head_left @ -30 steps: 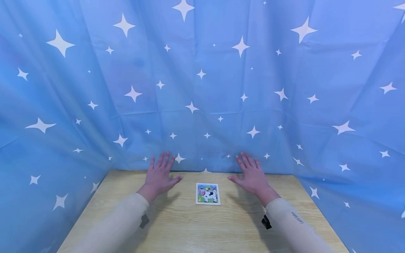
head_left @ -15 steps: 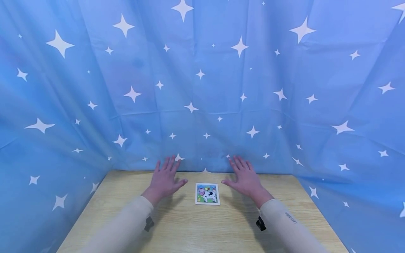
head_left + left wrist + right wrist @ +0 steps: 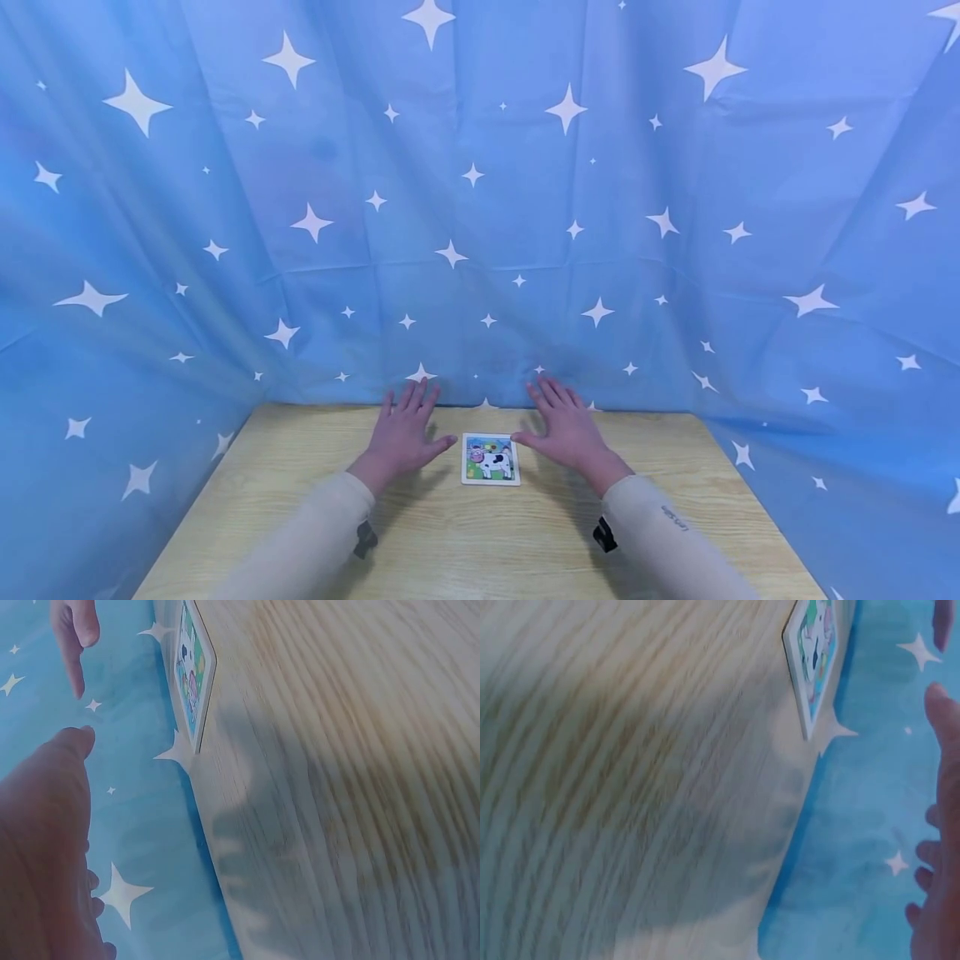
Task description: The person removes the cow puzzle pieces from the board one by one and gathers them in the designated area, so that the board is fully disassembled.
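Note:
A small square picture puzzle with a cow on it [image 3: 491, 460] lies flat on the wooden table [image 3: 480, 542]; both wrist views show it from the side, its pale rim visible. To its left in the head view is my left hand [image 3: 402, 437], fingers spread and thumb pointing toward the puzzle. My right hand [image 3: 567, 432] mirrors it on the other side, with its thumb tip at the puzzle's upper right corner in that view. Shadows beneath suggest both hands hover over the table. Neither hand holds anything.
A blue curtain with white stars [image 3: 480, 208] hangs behind the table and along both sides. The table's back edge runs just beyond the puzzle. A dark strap piece [image 3: 604, 534] shows under the right sleeve, another [image 3: 365, 540] under the left.
Both hands have moved inward toward the puzzle and slightly nearer the body, narrowing the gap between the thumbs. The puzzle has stayed where it was on the table.

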`<state>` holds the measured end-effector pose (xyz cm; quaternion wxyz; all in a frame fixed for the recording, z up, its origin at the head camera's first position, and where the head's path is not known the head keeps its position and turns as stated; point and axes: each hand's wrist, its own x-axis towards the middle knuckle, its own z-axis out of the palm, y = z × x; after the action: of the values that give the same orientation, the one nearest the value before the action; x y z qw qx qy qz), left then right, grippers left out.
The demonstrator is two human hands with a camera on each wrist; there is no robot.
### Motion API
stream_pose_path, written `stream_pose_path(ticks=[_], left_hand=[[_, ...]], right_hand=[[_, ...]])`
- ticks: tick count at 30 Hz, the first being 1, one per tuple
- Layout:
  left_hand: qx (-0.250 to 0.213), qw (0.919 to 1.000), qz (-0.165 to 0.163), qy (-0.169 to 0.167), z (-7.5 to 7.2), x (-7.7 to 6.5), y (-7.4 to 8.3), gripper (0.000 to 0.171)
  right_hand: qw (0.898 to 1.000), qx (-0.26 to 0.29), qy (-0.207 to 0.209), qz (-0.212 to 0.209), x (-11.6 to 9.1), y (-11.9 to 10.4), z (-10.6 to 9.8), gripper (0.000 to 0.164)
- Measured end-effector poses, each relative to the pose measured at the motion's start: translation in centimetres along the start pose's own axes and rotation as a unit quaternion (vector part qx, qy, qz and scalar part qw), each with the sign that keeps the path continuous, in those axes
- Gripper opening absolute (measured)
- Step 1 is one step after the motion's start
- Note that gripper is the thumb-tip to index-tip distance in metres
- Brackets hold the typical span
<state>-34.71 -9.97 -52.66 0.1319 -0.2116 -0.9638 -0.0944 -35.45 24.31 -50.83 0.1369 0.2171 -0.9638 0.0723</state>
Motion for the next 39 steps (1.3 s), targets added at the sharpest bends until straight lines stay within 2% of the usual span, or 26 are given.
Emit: stream_pose_path(ticks=[3, 11, 17, 24, 30, 39], left_hand=[[-0.011, 0.9999, 0.000, -0.003, 0.1, 0.1, 0.4, 0.100], [-0.069, 0.9973, 0.013, -0.023, 1.5, 0.4, 0.7, 0.100], [-0.109, 0.9929, 0.025, -0.039, 1.4, 0.1, 1.3, 0.098], [-0.157, 0.9858, 0.025, -0.055, 2.0, 0.1, 1.7, 0.102], [-0.170, 0.9824, 0.012, -0.076, 3.2, 0.1, 2.0, 0.101], [-0.126, 0.9879, 0.020, -0.089, 4.9, 0.4, 2.6, 0.096]], right_hand=[[1.000, 0.008, -0.008, 0.000, 0.1, -0.3, 0.4, 0.106], [0.999, 0.040, -0.018, 0.001, 0.0, -1.4, 1.0, 0.102], [0.998, 0.061, -0.020, -0.025, 0.1, -1.8, 1.9, 0.095], [0.994, 0.097, -0.029, -0.048, 0.5, -2.6, 2.7, 0.083], [0.989, 0.129, -0.046, -0.048, 0.5, -3.7, 3.2, 0.072], [0.986, 0.144, -0.066, -0.049, 0.6, -4.6, 4.3, 0.065]])
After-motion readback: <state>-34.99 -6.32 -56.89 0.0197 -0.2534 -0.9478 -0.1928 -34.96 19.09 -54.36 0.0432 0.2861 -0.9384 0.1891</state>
